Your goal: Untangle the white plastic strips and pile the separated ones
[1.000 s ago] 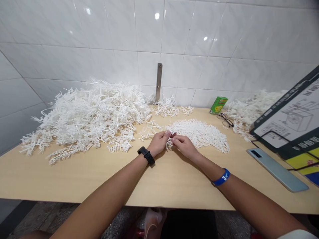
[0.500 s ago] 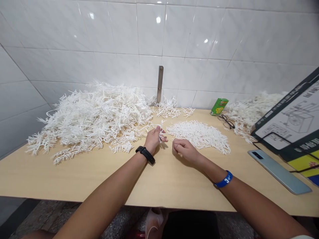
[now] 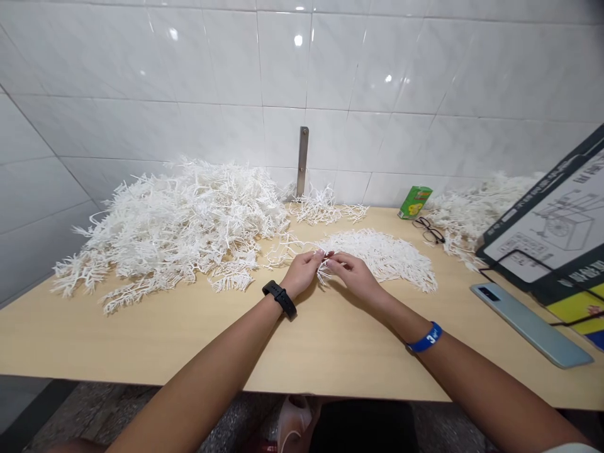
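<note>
My left hand (image 3: pixel 302 273) is closed in a pinch around a thin white branched plastic sprig (image 3: pixel 323 275), whose tips hang below the fingers. Fingertips of my right hand (image 3: pixel 355 275) are pressed together against the same sprig, close beside the left fingertips. The exact grip points are too small to make out. To the left rises a large heap of white branched sprigs (image 3: pixel 189 217). Just beyond my right hand lies a flat spread of short white pieces (image 3: pixel 387 255). A few thin bare stems (image 3: pixel 283 248) lie behind my left hand.
A small tangle of white stems (image 3: pixel 321 206) lies by the metal bracket (image 3: pixel 302 162) at the tiled wall. On the right are a green box (image 3: pixel 415 202), black glasses (image 3: pixel 428 230), another white heap (image 3: pixel 481 201), a phone (image 3: pixel 531 324) and a large printed carton (image 3: pixel 552 226).
My hands, apart before, have come together. The left moved right with the sprig, and the right fingers now meet it.
</note>
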The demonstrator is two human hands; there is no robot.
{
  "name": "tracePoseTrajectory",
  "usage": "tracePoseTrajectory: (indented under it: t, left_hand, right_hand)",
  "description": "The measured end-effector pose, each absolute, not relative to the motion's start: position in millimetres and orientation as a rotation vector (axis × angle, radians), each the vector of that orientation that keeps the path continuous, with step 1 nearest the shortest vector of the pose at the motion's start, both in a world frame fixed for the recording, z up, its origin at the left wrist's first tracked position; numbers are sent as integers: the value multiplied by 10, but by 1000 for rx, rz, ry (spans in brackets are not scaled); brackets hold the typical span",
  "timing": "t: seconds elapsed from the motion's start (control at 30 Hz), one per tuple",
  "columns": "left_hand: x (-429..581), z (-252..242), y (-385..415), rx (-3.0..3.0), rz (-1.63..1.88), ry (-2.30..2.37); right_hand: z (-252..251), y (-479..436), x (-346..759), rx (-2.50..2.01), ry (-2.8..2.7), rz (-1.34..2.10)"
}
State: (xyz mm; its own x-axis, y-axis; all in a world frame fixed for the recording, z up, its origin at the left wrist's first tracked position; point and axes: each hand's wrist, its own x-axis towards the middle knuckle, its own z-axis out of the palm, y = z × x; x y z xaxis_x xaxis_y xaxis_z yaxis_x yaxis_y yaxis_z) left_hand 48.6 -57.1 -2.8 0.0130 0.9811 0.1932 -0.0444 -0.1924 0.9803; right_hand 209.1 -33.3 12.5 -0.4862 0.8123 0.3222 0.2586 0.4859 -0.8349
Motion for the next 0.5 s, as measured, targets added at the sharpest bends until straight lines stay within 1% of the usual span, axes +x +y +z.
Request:
tracePoseTrajectory:
  t: [0.13,0.27,0.4,0.5]
  left_hand:
    - [486,-58,-568,1464,1288,1073]
    - [501,-68,-560,1474,1337,1096]
    - [468,-48,-536,1261,1461,1202]
    - [427,-14,-538,1077,1462,1224]
  right_hand:
    - [112,-392,2037,-888,-2053,1029]
    - [107,-391,2047,-866,-2066,1064]
    - [131,-462,2033,-759,-2053,1145]
    - [151,-544,1990,-594,-2134,1134]
